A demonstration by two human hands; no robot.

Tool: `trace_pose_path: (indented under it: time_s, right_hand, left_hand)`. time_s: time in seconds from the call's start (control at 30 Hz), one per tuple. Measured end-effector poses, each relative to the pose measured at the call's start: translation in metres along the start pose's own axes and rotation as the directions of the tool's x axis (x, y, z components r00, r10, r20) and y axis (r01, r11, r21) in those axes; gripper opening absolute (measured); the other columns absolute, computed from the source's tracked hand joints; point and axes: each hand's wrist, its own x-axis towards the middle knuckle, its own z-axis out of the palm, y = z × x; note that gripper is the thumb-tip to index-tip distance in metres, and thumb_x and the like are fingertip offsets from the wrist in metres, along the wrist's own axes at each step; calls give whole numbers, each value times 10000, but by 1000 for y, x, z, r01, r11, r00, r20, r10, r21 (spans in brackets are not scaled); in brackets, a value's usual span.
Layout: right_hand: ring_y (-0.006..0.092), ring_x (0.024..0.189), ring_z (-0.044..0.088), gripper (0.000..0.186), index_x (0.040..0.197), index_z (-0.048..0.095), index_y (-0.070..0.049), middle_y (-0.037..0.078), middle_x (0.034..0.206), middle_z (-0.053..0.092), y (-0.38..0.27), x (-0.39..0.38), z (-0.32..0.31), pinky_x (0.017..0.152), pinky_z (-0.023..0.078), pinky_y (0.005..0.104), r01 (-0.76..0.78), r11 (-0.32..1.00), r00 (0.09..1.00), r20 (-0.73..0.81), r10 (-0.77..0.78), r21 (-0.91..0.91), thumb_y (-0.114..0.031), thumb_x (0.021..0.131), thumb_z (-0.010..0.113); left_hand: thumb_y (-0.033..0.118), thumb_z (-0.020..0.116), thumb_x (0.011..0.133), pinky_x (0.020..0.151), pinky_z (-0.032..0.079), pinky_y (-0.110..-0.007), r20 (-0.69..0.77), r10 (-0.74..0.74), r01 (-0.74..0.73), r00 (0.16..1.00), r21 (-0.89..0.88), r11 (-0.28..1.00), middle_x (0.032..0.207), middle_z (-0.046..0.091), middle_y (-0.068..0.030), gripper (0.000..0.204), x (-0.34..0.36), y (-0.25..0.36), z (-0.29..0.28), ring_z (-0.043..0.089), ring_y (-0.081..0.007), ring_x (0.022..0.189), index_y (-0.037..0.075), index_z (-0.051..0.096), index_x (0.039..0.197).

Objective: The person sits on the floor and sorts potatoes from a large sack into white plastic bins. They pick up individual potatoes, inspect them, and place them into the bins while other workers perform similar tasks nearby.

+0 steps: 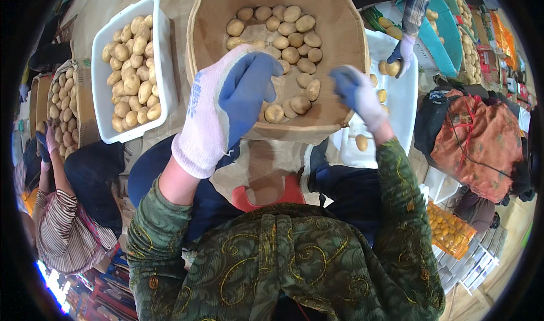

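My left hand (pixel 226 102), in a white glove with a blue palm, is over the near-left part of a cardboard box (pixel 211 23). Its fingers are curled; whatever they may hold is hidden. Potatoes (pixel 290 54) lie on the box bottom. My right hand (pixel 357 94), gloved alike, is at the box's right side, slightly blurred, fingers loosely apart and nothing visible in them. Beside it a white tub (pixel 360 156) holds a few potatoes (pixel 361 142). At the left stands another white tub (pixel 101 121) heaped with potatoes (pixel 131 84).
A co-worker's gloved hand (pixel 403 57) holds a potato (pixel 392 67) at the upper right; another person (pixel 68 230) works at the left by boxed potatoes (pixel 65 94). An orange cloth bundle (pixel 476 145), a mesh potato sack (pixel 447 230) and a red low seat (pixel 241 199) are also in view.
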Motion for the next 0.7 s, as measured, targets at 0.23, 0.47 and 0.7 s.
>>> trace_pose_path:
  time_s: [0.23,0.47,0.7]
  right_hand:
    - [345,1124,678,465,1291,662,-136,185,1209,695,78,139,153,943,551,473,447,519,791,593,151,-729,-265,844,679]
    - [377,1255,630,611,1427,585,-179,167,1488,488,141,172,226,966,560,503,520,363,729,623,284,-773,-173,839,754]
    - [378,1247,632,731,1392,593,-158,174,1448,506,153,177,212,929,574,494,451,376,801,553,230,-809,-268,721,860]
  left_hand:
    - [128,512,1046,624,475,-223,50,-129,133,990,-86,987,823,671,-28,216,1,-1,0,589,-66,681,16,692,1089]
    - [-41,643,926,668,539,-329,152,-44,11,987,213,977,853,692,-134,149,0,-12,0,697,-250,716,5,694,1058]
    - [-38,658,905,686,542,-363,128,-68,49,989,153,987,892,696,-162,133,7,-12,12,693,-331,744,-5,701,1027]
